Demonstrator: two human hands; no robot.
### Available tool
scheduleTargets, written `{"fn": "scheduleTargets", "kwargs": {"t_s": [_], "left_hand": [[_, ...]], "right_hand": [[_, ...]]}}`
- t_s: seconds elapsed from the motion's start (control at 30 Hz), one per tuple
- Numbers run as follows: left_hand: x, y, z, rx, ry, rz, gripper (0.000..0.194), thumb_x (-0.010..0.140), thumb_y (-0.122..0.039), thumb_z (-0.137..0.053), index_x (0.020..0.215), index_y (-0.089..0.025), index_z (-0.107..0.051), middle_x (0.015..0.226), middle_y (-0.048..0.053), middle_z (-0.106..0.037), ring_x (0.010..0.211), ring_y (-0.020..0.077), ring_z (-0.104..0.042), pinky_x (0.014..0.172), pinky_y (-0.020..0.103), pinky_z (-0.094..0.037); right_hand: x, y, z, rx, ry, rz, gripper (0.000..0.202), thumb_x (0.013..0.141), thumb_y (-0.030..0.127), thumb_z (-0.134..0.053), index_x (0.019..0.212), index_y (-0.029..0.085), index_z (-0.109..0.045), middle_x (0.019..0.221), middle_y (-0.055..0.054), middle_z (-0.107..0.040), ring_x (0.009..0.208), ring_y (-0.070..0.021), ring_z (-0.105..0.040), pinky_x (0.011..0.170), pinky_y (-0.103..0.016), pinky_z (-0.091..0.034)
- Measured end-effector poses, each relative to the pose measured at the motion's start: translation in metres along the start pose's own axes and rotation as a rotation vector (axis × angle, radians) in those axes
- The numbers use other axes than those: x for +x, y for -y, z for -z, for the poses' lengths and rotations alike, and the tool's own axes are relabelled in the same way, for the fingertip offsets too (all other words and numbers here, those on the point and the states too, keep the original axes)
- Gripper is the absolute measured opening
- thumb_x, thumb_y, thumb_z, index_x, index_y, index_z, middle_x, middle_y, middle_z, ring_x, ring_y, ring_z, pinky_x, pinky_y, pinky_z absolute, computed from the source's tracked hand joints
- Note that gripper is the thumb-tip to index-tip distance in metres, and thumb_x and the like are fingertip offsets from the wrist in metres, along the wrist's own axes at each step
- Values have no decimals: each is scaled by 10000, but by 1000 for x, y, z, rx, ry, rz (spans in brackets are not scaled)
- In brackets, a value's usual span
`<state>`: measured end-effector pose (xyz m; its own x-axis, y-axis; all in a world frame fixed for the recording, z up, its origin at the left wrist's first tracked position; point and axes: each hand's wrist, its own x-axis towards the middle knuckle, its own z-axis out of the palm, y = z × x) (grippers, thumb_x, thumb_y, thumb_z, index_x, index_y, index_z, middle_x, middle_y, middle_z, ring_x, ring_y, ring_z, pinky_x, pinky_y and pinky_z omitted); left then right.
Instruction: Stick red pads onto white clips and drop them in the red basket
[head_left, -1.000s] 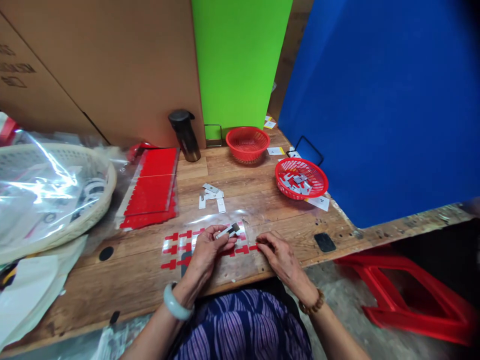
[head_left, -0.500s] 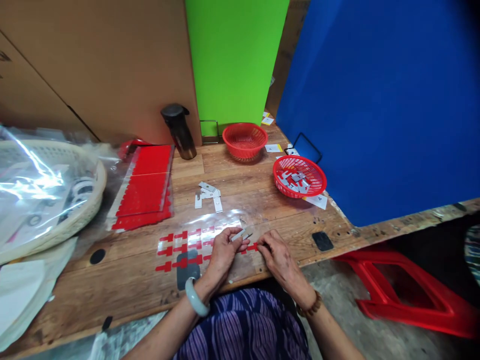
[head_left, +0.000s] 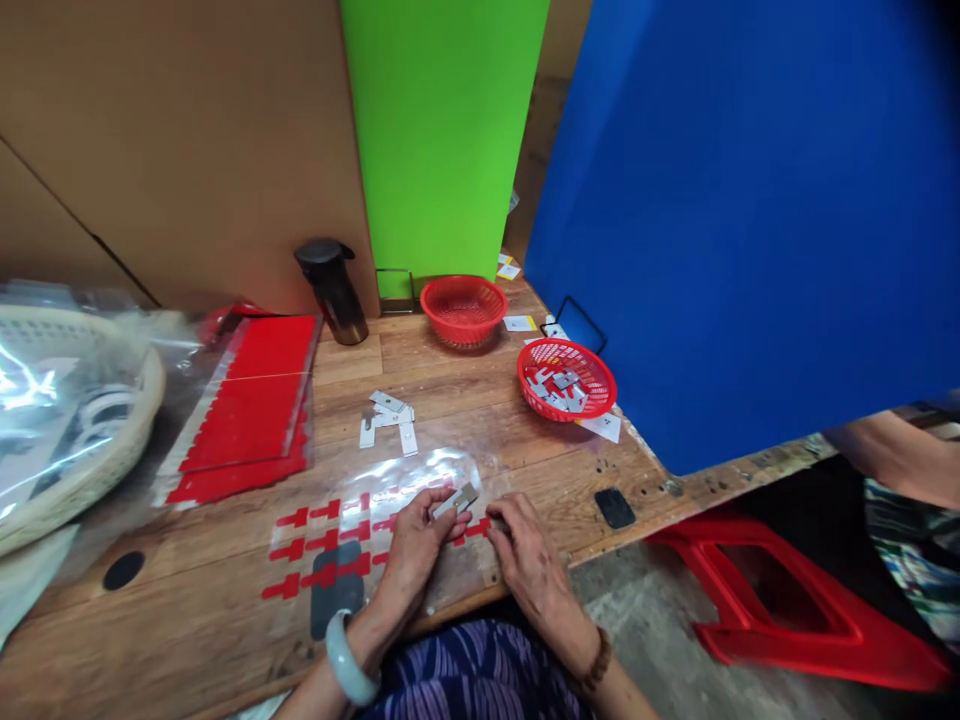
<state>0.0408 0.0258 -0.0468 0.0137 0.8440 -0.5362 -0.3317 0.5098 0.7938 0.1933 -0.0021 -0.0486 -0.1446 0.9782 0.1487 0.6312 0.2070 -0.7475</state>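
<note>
My left hand (head_left: 417,542) holds a small flat metal plate (head_left: 459,500) between thumb and fingers, above a clear plastic sheet (head_left: 442,585). Red T-shaped stickers (head_left: 322,573) lie in rows on that sheet. At the sheet's right end, my right hand (head_left: 531,553) is closed in a pinch at a red sticker (head_left: 477,528); its fingertips partly cover the sticker's end. Beyond the sheet lies a loose group of similar metal plates (head_left: 390,418). To the right, a red basket (head_left: 606,408) contains plates with red pieces among them.
Another red basket (head_left: 463,312) stands farther back, beside a dark tumbler (head_left: 334,295). Stacked red sheets (head_left: 259,390) and a cream basket (head_left: 150,400) under plastic occupy the left. A blue panel (head_left: 712,220) borders the right; beneath it are a red stool (head_left: 810,610) and another person's arm (head_left: 904,458).
My view has turned slightly to the right and up, so the table's things sit lower and more to the left. Both hands keep nearly the same grip. Another person's arm has appeared at right.
</note>
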Motion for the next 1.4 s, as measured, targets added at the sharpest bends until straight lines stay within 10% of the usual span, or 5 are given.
{"fn": "scheduleTargets", "kwargs": {"t_s": [1.0, 1.4], "left_hand": [[1, -6, -2, -45, -7, 30, 225, 699, -52, -677, 898, -115, -592, 773, 72, -694, 708, 170, -701, 656, 227, -551], [-43, -41, 13, -78, 124, 220, 323, 695, 33, -633, 991, -83, -579, 725, 99, -718, 658, 154, -700, 675, 216, -555]], "right_hand": [[-5, 3, 23, 404, 81, -87, 97, 858, 204, -497, 761, 201, -509, 826, -6, -551, 824, -154, -527, 764, -260, -403], [14, 31, 28, 336, 66, -93, 45, 819, 220, -561, 781, 199, -551, 756, 12, -575, 731, -140, -541, 686, -254, -408]]}}
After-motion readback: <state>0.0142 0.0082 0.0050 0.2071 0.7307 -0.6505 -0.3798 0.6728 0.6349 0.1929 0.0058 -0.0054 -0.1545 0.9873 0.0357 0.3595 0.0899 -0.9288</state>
